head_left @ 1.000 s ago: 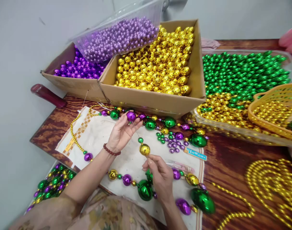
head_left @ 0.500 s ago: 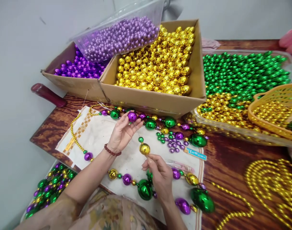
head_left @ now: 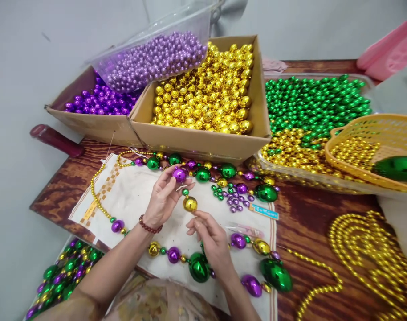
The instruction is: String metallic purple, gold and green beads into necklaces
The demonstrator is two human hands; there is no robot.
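Note:
My left hand, a dark red beaded bracelet on its wrist, holds a shiny purple bead between thumb and fingers. Just below it hang a small green bead and a round gold bead on a thin string. At the gold bead's lower edge, the fingertips of my right hand pinch the bead string, partly hidden by the fingers. Beneath the right hand lie strung beads, among them a large green bead and a purple bead, on a white cloth.
Cardboard boxes of gold and purple beads stand behind, with a clear tub of lilac beads on top. To the right are a clear bin of green and gold beads, a yellow basket and gold bead strands. A finished-looking strand lies behind my hands.
The small green and gold beads have come up closer to the purple bead, shortening the bare string between. My right hand has moved up with them. The whole view has shifted slightly.

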